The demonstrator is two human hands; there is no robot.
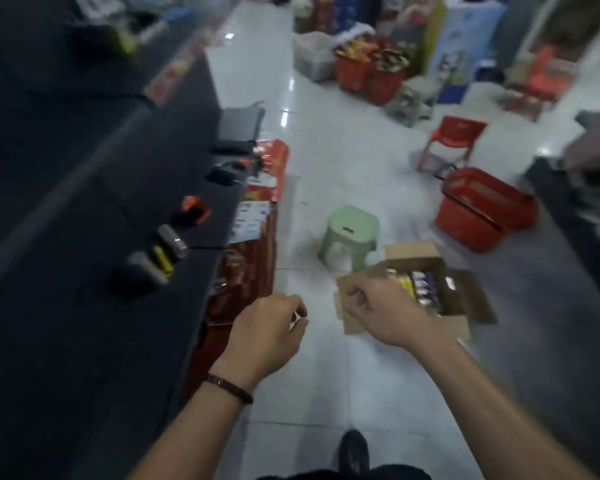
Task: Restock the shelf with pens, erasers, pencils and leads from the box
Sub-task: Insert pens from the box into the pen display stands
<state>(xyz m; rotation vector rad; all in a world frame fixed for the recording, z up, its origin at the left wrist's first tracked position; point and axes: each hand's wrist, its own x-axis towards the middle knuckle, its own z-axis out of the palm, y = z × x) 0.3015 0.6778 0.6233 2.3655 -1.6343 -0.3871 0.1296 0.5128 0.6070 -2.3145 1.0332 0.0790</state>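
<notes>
1. You are in a shop: a red shopping basket (482, 216) sits on the glossy tiled floor (343, 150).
2. Further back, more baskets (371, 74) brim with packaged goods beside tall printed cartons (465, 39).
3. On your left runs a long dark counter (66, 220), with red printed posters (267, 168) down its front.
4. An open cardboard box (461, 303) of packaged stock lies on the floor before you.

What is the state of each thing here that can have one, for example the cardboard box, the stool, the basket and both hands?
Brown cardboard box: flaps open, on the floor, packs inside.
Pale green plastic stool: upright, beside the box.
Red plastic shopping basket: on the floor, contents unclear.
Red plastic chair: upright.
Left hand: pinches a small white item.
Right hand: fingers loosely curled, nothing seen in it.
</notes>
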